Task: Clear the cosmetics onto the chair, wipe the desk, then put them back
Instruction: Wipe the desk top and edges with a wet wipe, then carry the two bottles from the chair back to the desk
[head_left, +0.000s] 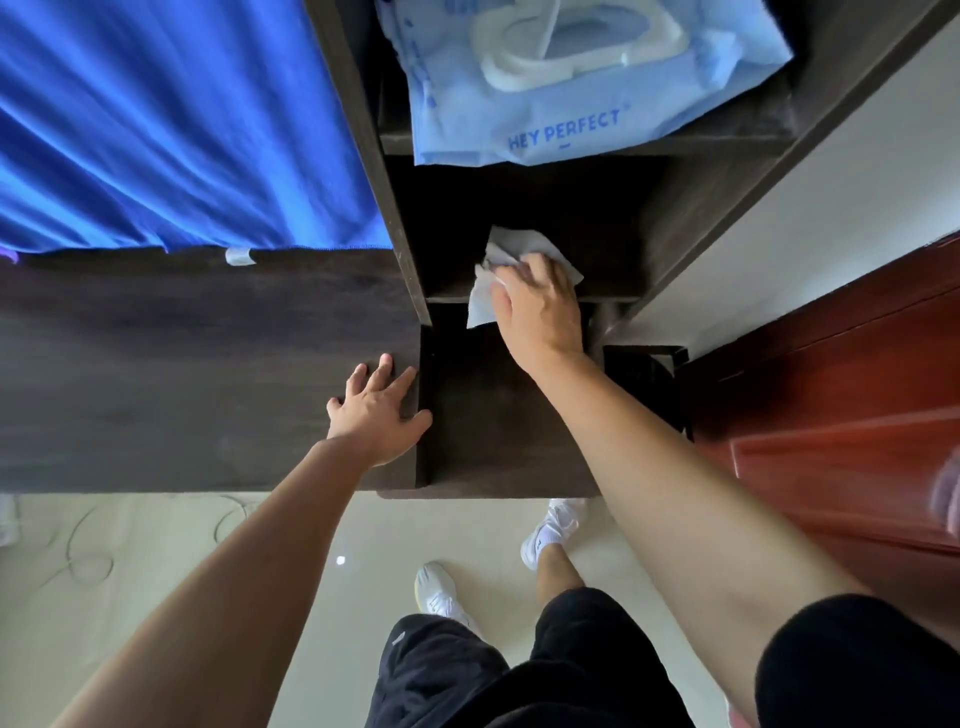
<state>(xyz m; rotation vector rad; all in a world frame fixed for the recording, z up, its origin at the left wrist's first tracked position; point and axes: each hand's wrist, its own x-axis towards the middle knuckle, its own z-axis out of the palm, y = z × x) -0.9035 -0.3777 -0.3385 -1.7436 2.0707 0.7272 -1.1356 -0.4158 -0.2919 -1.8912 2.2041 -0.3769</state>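
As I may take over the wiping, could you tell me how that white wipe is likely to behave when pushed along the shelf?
The wipe looks floppy: it is creased and one corner hangs over the shelf edge. It is probably thin and very light, so it may bunch under the right hand rather than slide flat.
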